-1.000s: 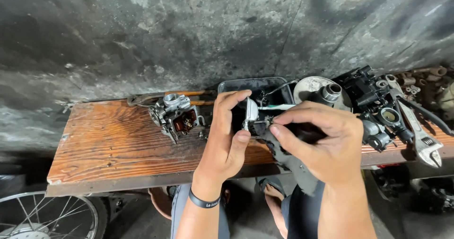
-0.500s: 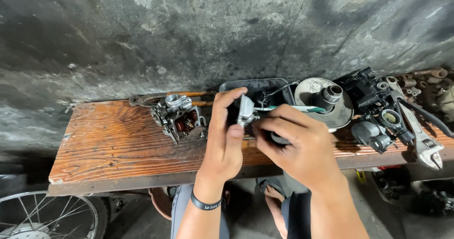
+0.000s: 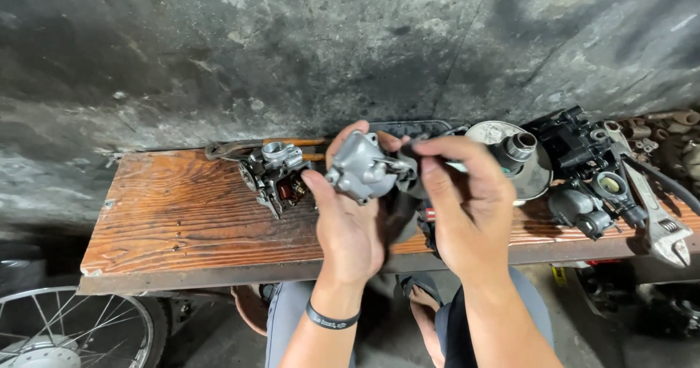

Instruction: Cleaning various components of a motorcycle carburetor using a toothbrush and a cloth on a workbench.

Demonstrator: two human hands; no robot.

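Note:
My left hand [image 3: 350,222] grips a small grey metal engine part [image 3: 362,167], a rounded casting with a short tube on its side, held up above the wooden bench [image 3: 175,215]. My right hand [image 3: 467,208] is beside it with fingers pinched on a thin tool or rod whose tip meets the part; the tool is mostly hidden by my fingers. A carburettor body [image 3: 273,175] with a brass-coloured inside lies on the bench just left of my left hand.
A round metal disc with a hub [image 3: 514,157], black engine parts [image 3: 576,149] and an adjustable wrench [image 3: 656,215] lie on the bench's right end. A dark tray [image 3: 412,129] sits behind my hands. A spoked wheel [image 3: 65,331] stands lower left. A stained concrete wall [image 3: 292,47] rises behind.
Both hands have lifted and shifted left. The grey part is now turned up into plain view in my left hand, and my right hand has drawn slightly apart from it.

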